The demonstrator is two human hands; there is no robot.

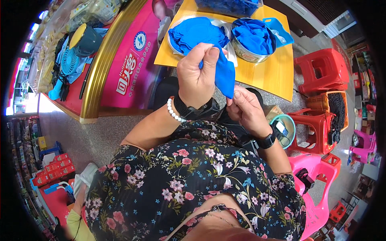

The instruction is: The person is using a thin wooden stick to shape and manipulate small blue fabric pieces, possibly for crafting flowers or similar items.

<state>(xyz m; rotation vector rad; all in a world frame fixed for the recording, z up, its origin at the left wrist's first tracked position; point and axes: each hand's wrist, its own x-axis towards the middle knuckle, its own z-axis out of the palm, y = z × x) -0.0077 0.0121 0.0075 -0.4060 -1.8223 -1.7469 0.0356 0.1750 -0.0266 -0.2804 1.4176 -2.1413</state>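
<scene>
My left hand [199, 72], with a white bead bracelet, is closed on the upper end of a blue fabric piece [224, 74] held above my lap. My right hand [245, 110], wearing a black watch, pinches the fabric's lower tip. Just beyond them on the yellow tabletop [263, 82], a white plate [173, 51] holds a stack of flat blue fabric pieces [193, 30]. To its right sits a round tin [251, 56] full of crumpled blue pieces, with a light-blue scoop or dustpan [283, 38] behind it. A clear tub [229, 5] of blue pieces stands at the back.
A pink, gold-edged counter [92, 96] carrying bags and a small fan [70, 62] is at left. Red stools [319, 70], a pink chair [315, 205] and a teal bin [287, 140] stand at right. Another person in yellow [74, 223] is at lower left near shop shelves.
</scene>
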